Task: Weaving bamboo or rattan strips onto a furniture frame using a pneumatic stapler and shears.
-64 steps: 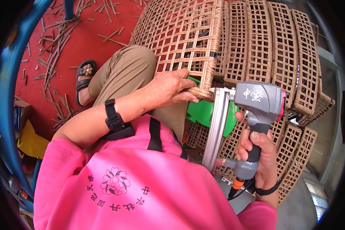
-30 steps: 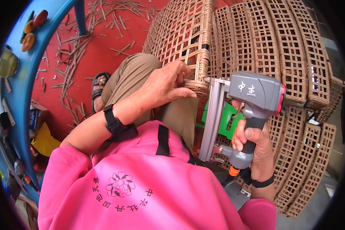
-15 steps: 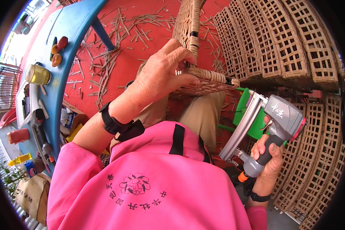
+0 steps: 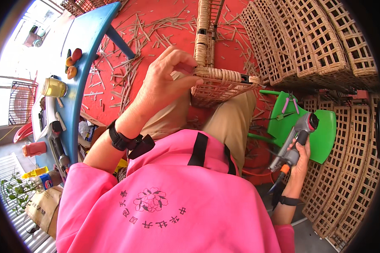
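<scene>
Pinching woven basket (image 4: 217,86) rim, left hand (image 4: 166,80), right hand (image 4: 299,157) wrapped around nail gun (image 4: 293,141)

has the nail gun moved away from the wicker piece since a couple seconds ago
Yes. The nail gun, held in the right hand, was against the woven rim earlier; now it sits lower and to the right, beside the green stool, apart from the wicker.

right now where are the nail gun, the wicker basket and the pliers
nail gun (image 4: 297,137), head view, on its grey body above the right hand's grip
wicker basket (image 4: 217,86), head view, on the woven rim by the left hand's fingers
pliers (image 4: 289,102), head view, on the pink handles on the green stool
</scene>
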The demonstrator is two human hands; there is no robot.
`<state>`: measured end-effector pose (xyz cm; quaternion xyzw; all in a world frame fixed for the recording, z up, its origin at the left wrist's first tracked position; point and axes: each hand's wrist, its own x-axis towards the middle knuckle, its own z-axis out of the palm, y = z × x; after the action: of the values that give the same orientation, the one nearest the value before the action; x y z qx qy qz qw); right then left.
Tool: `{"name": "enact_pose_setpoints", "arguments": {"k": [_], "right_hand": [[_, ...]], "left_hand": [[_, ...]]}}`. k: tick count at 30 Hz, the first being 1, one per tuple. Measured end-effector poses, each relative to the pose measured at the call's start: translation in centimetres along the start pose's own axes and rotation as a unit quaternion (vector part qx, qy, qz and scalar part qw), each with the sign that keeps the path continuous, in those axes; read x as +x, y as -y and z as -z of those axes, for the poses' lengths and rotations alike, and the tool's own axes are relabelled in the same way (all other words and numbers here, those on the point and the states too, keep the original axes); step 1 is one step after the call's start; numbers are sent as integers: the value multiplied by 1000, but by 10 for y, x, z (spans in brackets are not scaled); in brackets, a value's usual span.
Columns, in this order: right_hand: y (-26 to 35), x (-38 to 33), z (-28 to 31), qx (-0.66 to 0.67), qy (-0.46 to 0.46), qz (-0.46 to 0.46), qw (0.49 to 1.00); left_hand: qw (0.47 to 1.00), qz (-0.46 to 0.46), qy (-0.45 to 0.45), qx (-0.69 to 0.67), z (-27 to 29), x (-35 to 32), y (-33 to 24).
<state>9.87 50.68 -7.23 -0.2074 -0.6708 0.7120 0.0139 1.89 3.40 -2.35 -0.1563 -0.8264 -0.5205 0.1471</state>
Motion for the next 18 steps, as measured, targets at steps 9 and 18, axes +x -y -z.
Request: {"name": "enact_pose_setpoints", "arguments": {"k": [9, 18], "right_hand": [[-119, 88, 94, -149, -151, -20, 977], [-184, 158, 123, -323, -191, -11, 927]], "left_hand": [[986, 168, 10, -18, -12, -36, 25], [978, 207, 20, 4, -23, -39, 23]]}}
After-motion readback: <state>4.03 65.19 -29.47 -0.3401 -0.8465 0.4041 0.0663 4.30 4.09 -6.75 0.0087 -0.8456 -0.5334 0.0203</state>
